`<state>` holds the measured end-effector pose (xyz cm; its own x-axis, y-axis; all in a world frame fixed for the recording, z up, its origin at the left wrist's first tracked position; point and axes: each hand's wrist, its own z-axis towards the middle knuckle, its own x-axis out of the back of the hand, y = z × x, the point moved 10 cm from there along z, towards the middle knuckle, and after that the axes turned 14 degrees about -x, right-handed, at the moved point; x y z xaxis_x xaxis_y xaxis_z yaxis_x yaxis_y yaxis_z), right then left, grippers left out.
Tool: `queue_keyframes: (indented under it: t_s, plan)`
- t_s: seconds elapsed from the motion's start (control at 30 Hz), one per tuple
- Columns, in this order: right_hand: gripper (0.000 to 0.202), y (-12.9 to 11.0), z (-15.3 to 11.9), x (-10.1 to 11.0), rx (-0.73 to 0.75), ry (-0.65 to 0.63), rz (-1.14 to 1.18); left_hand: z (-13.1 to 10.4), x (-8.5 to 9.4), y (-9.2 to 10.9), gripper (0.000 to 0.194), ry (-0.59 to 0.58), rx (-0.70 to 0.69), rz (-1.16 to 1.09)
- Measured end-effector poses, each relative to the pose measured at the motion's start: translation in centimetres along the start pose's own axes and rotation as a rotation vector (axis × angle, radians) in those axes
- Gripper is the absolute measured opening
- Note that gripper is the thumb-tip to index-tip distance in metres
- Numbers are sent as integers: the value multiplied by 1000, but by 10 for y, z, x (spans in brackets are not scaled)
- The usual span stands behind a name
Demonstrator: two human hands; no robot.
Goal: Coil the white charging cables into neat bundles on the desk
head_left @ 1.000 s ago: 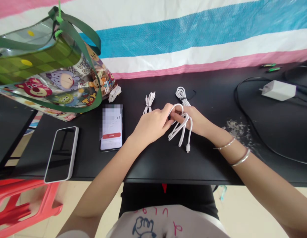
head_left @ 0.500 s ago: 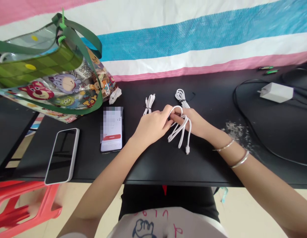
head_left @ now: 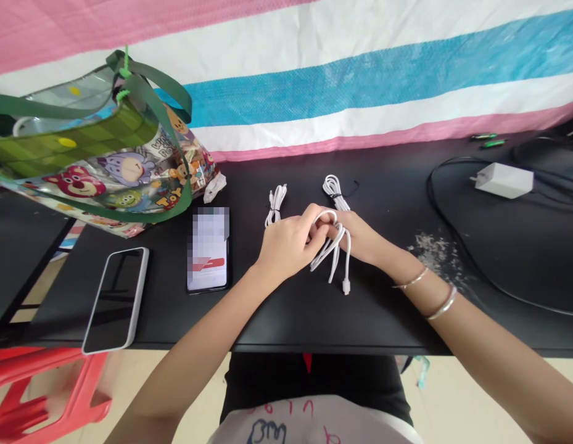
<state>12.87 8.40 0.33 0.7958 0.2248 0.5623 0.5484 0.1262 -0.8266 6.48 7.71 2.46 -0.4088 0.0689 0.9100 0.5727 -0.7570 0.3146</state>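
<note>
A white charging cable [head_left: 335, 250], gathered in loose loops, is held between both hands above the dark table [head_left: 286, 314]. My left hand [head_left: 290, 240] has its thumb and fingers closed on one side of the loops. From the other side my right hand [head_left: 358, 234] grips the same cable, its fingertips partly hidden behind the white strands. One plug end dangles below the hands. Behind my left hand lies a bundled white cable [head_left: 276, 203], tied in the middle. Another tied white cable [head_left: 336, 192] lies just beyond my right hand.
Left of the hands are a lit phone [head_left: 208, 250] and a dark-screened phone with a pale edge [head_left: 116, 300]. A clear cartoon bag [head_left: 133, 160] stands at the back left. A white power adapter [head_left: 506, 180] with black cords and pale crumbs [head_left: 436, 253] lie to the right.
Both hands have drawn slightly closer together around the looped cable, which stays in their grip. The whole scene sits a little lower in view as the camera shifted.
</note>
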Motion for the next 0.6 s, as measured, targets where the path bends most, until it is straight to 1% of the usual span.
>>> queue_keyframes:
  t_s: [0.1, 0.2, 0.4, 0.5, 0.6]
  plan:
    - [14, -1, -1, 0, -6, -3, 6, 0, 0, 5, 22, 46, -32, -96]
    - [13, 2, -1, 0, -50, 2, 5, -1, -1, 8, 23, 75, -51, -154]
    - [12, 9, 1, 1, -167, 45, -21, -2, -4, 7, 30, 84, -18, -199]
    - [12, 9, 1, 1, -167, 45, -15, -2, -5, 7, 31, 88, -7, -227]
    - [13, 10, 1, 4, -141, 98, -2, -2, -8, 5, 24, 77, 11, -241]
